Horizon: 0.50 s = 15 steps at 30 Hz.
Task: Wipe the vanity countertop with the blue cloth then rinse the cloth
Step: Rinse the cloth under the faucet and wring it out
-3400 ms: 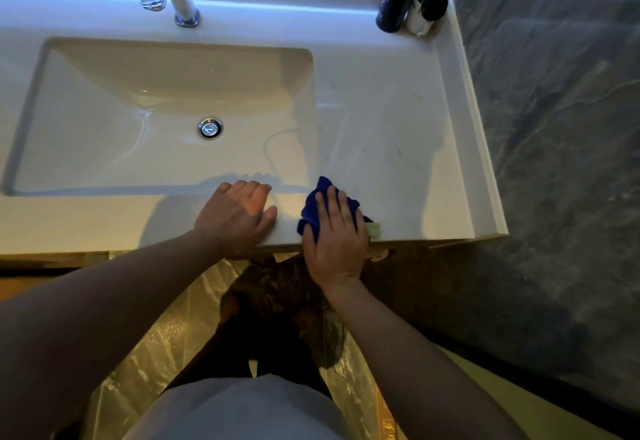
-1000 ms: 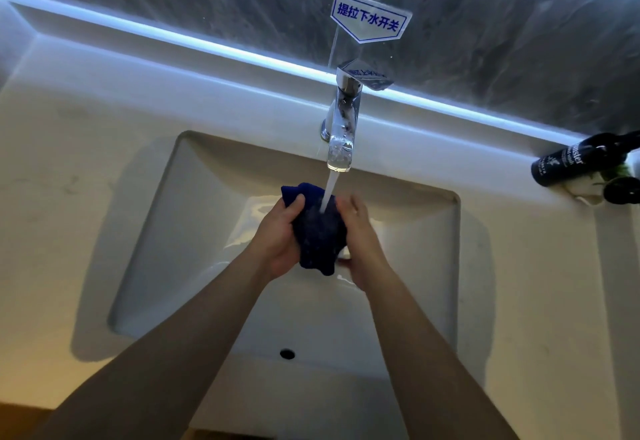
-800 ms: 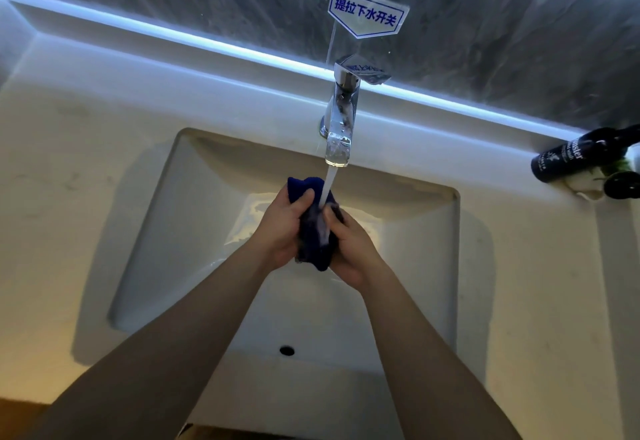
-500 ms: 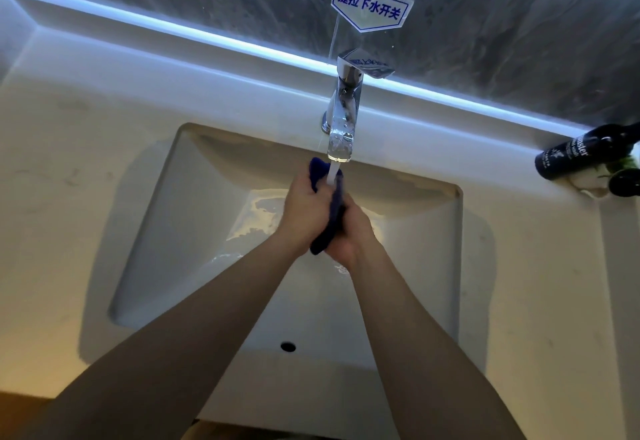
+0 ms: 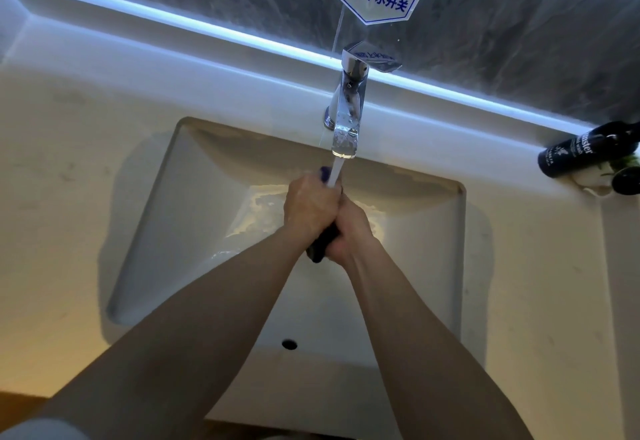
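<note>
Cloth (image 5: 320, 244) — dark blue, squeezed into a narrow wad, mostly hidden. Left hand (image 5: 310, 209) and right hand (image 5: 349, 231) both clenched round it under the tap (image 5: 346, 117) stream.

We've got open counter (image 5: 69, 197) left & right of the basin (image 5: 180, 231), w/ faucet (image 5: 346, 117) overhead and bottles (image 5: 585, 152) crowding the far-right corner.

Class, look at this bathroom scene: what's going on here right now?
A person stands at a vanity sink, squeezing a blue cloth between both hands under running water from the faucet. The left hand and right hand are pressed together around the cloth, so only its ends show. A dark bottle lies on the countertop at the far right.
</note>
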{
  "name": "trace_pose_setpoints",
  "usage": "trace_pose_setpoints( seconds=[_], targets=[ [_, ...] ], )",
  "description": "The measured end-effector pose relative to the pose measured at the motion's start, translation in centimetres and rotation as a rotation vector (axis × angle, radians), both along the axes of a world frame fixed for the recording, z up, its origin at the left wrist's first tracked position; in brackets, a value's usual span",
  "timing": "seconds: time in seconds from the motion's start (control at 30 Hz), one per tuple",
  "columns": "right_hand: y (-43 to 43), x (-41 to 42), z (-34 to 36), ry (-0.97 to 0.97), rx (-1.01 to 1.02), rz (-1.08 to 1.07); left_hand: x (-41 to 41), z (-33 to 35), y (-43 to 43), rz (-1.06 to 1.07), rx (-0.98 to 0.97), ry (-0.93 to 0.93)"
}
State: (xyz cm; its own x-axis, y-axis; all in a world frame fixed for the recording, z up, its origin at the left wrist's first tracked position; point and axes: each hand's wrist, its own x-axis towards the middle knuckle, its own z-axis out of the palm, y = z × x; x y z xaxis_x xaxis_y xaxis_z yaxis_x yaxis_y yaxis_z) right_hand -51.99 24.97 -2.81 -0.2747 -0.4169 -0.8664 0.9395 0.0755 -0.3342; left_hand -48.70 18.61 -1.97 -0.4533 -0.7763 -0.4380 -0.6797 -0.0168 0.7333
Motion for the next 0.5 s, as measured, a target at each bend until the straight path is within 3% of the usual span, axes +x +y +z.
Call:
trace_pose_setpoints(
  seconds=[0.13, 0.23, 0.43, 0.5],
  targets=[
    [1.4, 0.2, -0.7, 0.324, 0.032, 0.062, 0.6, -1.3, -1.1, 0.11, 0.172, -0.061],
    [2.4, 0.6, -1.2, 0.457, 0.039, 0.063, 1.6, -2.1, -1.5, 0.17, 0.304, -0.054],
    [3.1, -0.5, -1.9, 0.363, 0.018, -0.08, 4.6, -0.9, -1.1, 0.339, 0.801, 0.27],
    [2.8, -0.6, -1.9, 0.256, 0.021, -0.072, 4.8, 0.0, 0.1, 0.346, 0.852, 0.372]
  ],
)
